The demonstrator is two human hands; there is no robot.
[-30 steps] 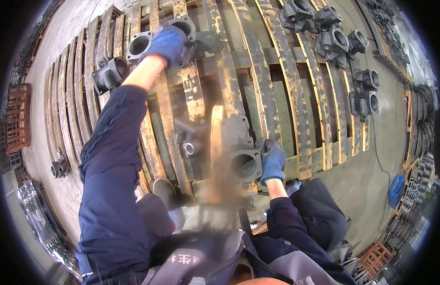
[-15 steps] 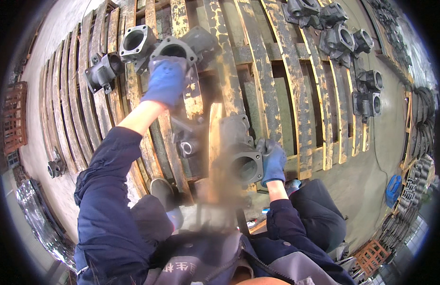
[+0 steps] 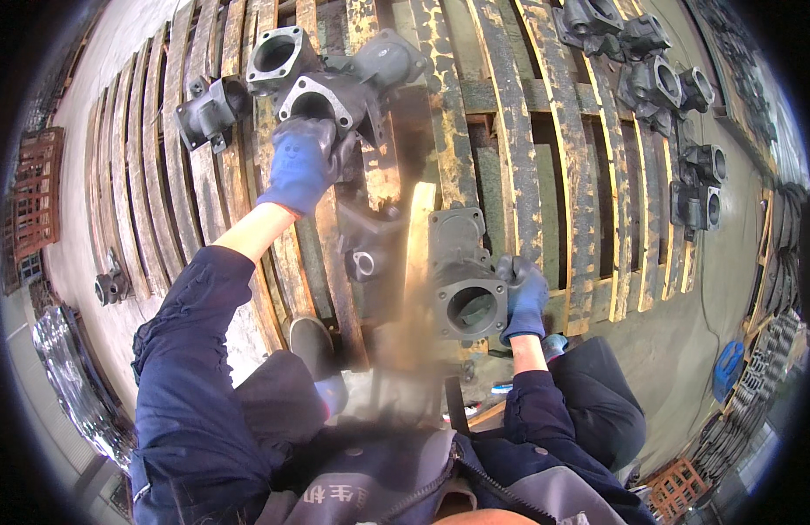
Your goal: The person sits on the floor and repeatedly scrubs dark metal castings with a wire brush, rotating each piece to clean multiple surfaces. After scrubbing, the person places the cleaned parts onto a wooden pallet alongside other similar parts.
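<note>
1. Two blue-gloved hands work over a slatted wood pallet (image 3: 501, 114), where grey castings lie.
2. The left hand (image 3: 301, 164) holds the left casting (image 3: 352, 98) by its near rim, fingers bent over the edge of the bore; the thumb's place is hard to make out.
3. The right hand (image 3: 523, 297), fingers curled, is against the right side of the right casting (image 3: 462, 267), whose square flange faces up; whether it grips, I cannot tell.
4. Between the two, a blurred casting (image 3: 363, 262) sits left of a pale wood strip (image 3: 420, 223).
5. Beyond the left hand, a flanged casting (image 3: 310, 61) and a smaller casting (image 3: 210, 114) rest close together.
6. More castings (image 3: 659, 83) cluster at the far right.
7. Pale writing (image 3: 335, 494) marks the dark jacket (image 3: 392, 472); small dark marks (image 3: 291, 149) dot the left glove's back.
</note>
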